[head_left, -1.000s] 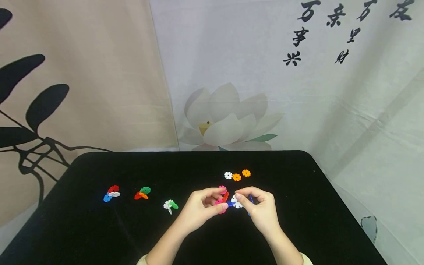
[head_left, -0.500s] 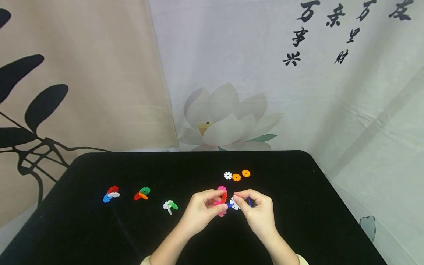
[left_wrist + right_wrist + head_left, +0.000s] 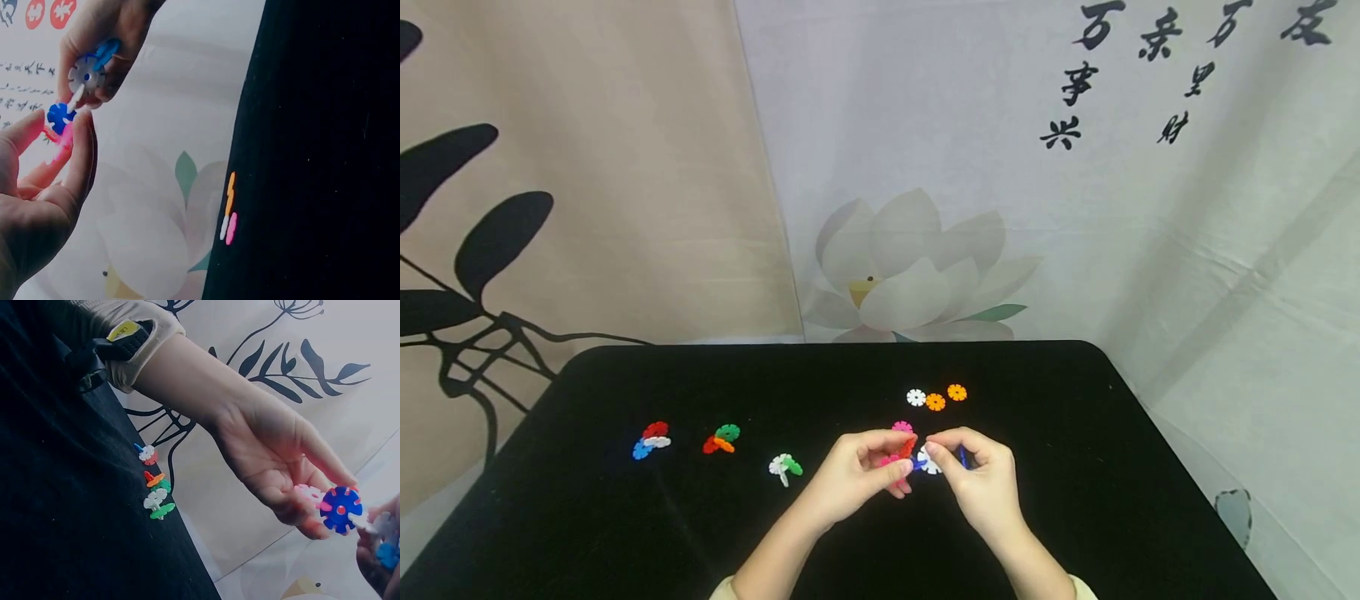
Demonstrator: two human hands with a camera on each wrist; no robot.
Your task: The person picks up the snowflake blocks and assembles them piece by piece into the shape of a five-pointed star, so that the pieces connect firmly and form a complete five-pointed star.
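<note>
In the head view my left hand (image 3: pixel 857 471) pinches a cluster of slotted plastic discs: a red disc (image 3: pixel 907 447), pink ones partly behind the fingers, and a blue disc (image 3: pixel 60 117) at the fingertips. My right hand (image 3: pixel 981 471) pinches another cluster, with a white disc (image 3: pixel 929 460) and blue pieces, one a light blue disc (image 3: pixel 107 54) in the left wrist view. Between the hands, a white disc seen edge-on (image 3: pixel 76 97) touches the blue disc; whether it sits in a slot I cannot tell. Fingers hide parts of both clusters.
Beyond the hands on the black table (image 3: pixel 625 517) lie a loose white disc (image 3: pixel 916 397), two orange discs (image 3: pixel 936 402) and a pink disc (image 3: pixel 902 427). To the left are three joined clusters: red-white-blue (image 3: pixel 656 442), green-orange-red (image 3: pixel 721 440) and white-green (image 3: pixel 786 467).
Both hands have shifted slightly left, the right a little more, so they are somewhat closer together. The red disc has tilted in the left fingers. Both hands keep their holds.
</note>
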